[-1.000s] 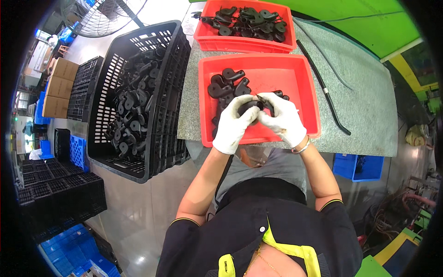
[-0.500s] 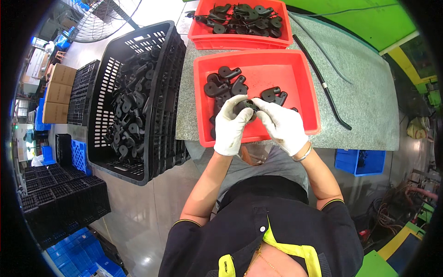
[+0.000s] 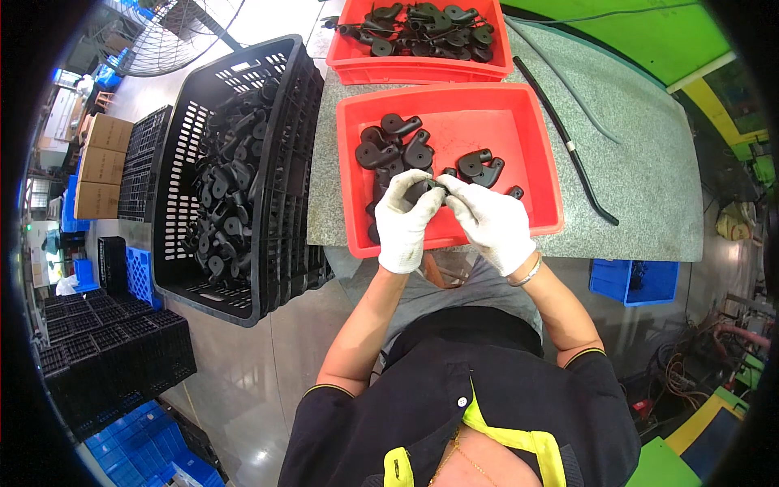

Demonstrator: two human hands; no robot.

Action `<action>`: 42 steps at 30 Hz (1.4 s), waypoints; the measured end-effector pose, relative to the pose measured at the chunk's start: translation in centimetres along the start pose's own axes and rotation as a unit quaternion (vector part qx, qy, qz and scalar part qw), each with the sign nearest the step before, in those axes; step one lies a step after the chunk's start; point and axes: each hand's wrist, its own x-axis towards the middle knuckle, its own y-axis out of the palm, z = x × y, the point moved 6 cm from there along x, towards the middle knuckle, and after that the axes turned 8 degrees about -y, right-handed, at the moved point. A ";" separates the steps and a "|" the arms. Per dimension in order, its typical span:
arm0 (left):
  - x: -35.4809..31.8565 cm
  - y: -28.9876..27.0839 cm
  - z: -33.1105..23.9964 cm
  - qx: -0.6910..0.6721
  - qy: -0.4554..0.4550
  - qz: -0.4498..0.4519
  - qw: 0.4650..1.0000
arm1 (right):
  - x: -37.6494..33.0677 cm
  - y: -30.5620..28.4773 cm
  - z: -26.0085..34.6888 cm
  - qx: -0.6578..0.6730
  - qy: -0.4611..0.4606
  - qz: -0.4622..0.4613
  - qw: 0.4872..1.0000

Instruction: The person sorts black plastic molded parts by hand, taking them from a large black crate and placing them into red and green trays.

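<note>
So your left hand [image 3: 406, 223] is curled snugly around a black part [image 3: 415, 193] mid-frame, over the red bin [image 3: 480, 122]. Your right hand's [image 3: 493, 221] fingers are bunched against it, can't tell if they're gripping.

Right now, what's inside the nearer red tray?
The nearer red tray holds black plastic parts: a cluster at left, a few right of centre. The gloved left hand and right hand hide whatever lies beneath them.

There's the black part [image 3: 415, 192], dark and mostly hidden, tucked in the curl of the left hand [image 3: 406, 227], with the right hand [image 3: 493, 221] at its right end! It's held over the red tray [image 3: 491, 122].
</note>
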 end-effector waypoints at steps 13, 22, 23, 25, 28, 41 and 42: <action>1.9 -16.8 -17.4 0.339 0.297 -0.374 0.811 | 7.6 6.3 -8.9 0.021 0.111 0.090 0.989; 0.4 -13.4 -15.1 0.303 0.334 -0.324 0.832 | 8.1 9.8 -10.6 0.175 0.184 0.175 0.951; 0.1 -11.5 -14.0 0.224 0.285 -0.277 0.890 | 8.0 9.1 -10.1 0.193 0.185 0.160 0.950; -0.1 -8.8 -11.0 0.254 0.194 -0.179 0.930 | 7.6 7.7 -8.8 0.208 0.185 0.146 0.949; -0.3 -4.5 -6.6 0.193 0.015 -0.085 0.977 | 6.7 4.9 -7.8 0.307 0.200 -0.001 0.931; -0.2 -0.1 -0.3 -0.017 -0.069 0.041 0.997 | 2.3 1.0 -1.6 0.302 0.157 -0.090 0.936; -0.3 -0.2 -0.4 -0.008 -0.077 0.028 0.997 | 2.1 0.0 -1.4 0.245 0.158 -0.112 0.950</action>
